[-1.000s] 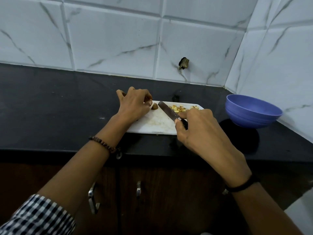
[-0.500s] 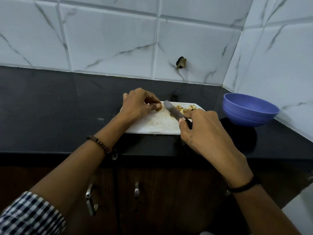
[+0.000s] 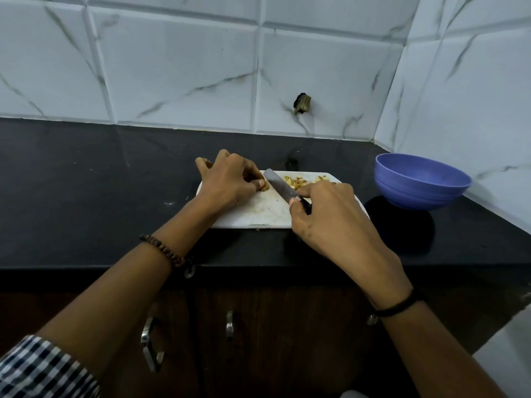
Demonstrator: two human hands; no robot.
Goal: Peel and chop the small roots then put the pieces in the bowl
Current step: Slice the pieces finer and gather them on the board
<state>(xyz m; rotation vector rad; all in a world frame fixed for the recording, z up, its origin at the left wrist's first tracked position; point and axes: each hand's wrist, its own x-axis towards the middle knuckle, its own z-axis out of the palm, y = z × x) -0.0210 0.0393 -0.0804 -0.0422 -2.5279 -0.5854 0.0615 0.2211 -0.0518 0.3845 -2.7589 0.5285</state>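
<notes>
Black countertop [image 3: 86, 196] with white cutting board [image 3: 258, 214] and blue bowl [image 3: 419, 185] at right.

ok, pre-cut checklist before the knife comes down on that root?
1. Hold: left hand pinches root on cutting board: ok.
2. Tool: right hand grips knife, blade beside root: ok.
3. Left fingertips clear of blade: cannot tell, they sit very close.
4. Cut line free of chopped pieces, which lie at the board's far side: ok.
5. Target: bowl upright on counter, right of board: ok.
</notes>
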